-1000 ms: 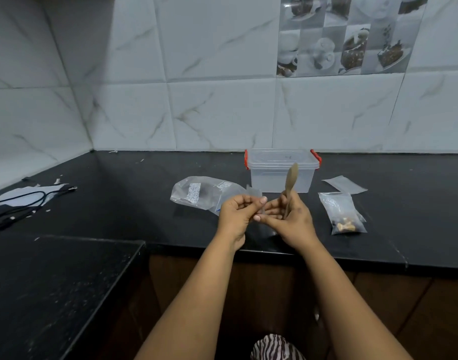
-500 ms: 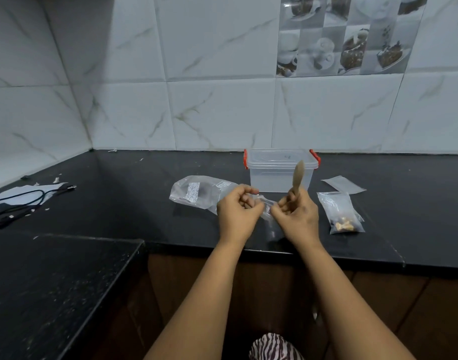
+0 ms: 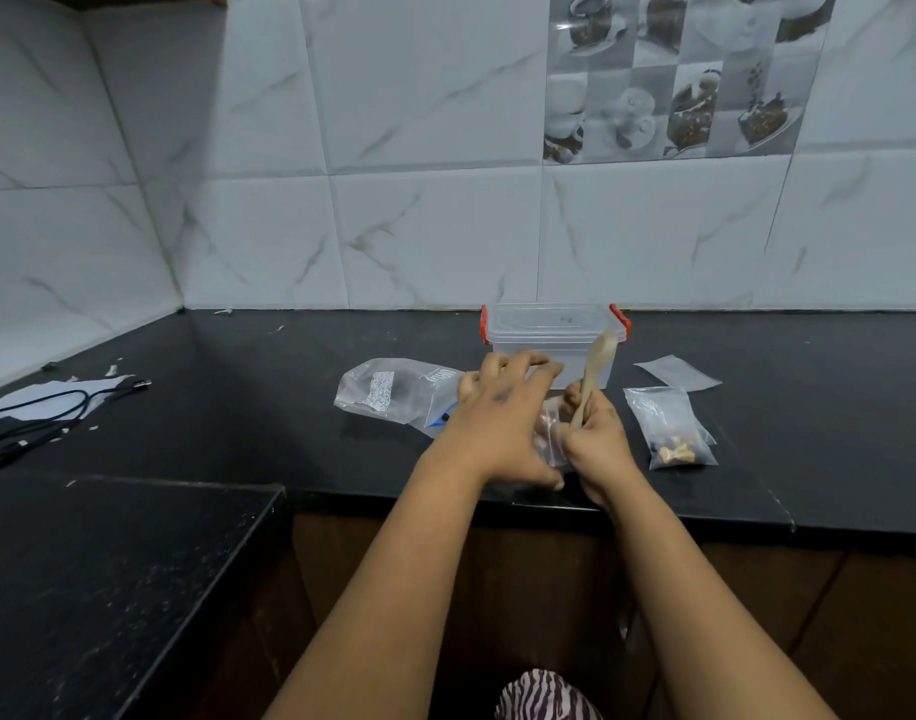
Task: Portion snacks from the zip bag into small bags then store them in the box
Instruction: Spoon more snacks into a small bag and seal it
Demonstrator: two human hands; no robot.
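Fingers (image 3: 536,363) of my left hand (image 3: 497,423) spread, holding nothing, right hand (image 3: 596,439) clamped on spoon (image 3: 593,371) + small bag (image 3: 547,433) above table (image 3: 289,407) edge; film's thin, slippery, so pinch at mouth; filled bag (image 3: 671,428) has nuts, zip bag (image 3: 393,389) near empty, box (image 3: 552,335) lidded.

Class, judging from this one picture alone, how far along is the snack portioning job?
Done: one filled small bag lies on the counter, snacks showing at its bottom. In hand: the right hand holds a wooden spoon and another small bag; the left hand is spread beside it. Left: an empty bag waits, and the box is lidded, with no bags seen inside.
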